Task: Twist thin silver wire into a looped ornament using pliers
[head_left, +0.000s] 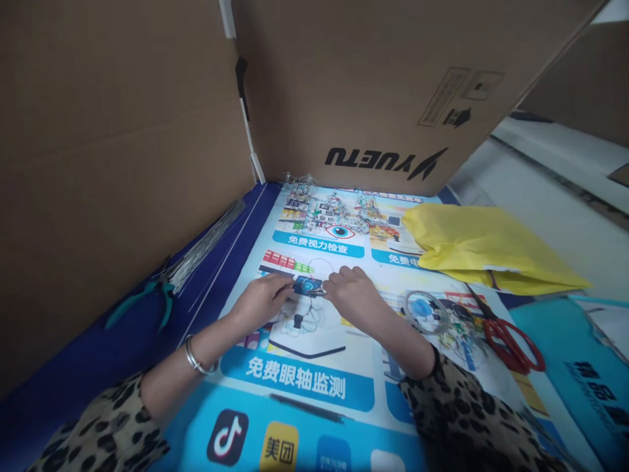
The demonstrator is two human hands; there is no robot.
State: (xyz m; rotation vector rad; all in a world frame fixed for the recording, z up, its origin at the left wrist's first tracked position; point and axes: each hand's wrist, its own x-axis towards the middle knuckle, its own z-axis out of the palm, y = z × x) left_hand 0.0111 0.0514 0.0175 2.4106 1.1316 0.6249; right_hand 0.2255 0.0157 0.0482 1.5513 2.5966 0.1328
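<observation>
My left hand (263, 300) is closed in a pinch at the middle of the printed sheet. Facing it, my right hand (354, 298) is closed too, with the fingertips of both hands a short gap apart. Thin wire (318, 292) spans that gap, gripped from both sides. One loop of it rises above the fingers, and petal-like wire loops (308, 320) show just below. The exact ends of the wire inside my fingers are hidden.
Teal-handled pliers (142, 305) and a bundle of straight wires (209, 246) lie left. Wire pieces (339, 213) sit behind. Right are a clear tape roll (426, 311), red scissors (511, 341) and a yellow bag (486, 246). Cardboard walls (344, 85) stand behind and left; a dark thin stick (307, 408) lies in front.
</observation>
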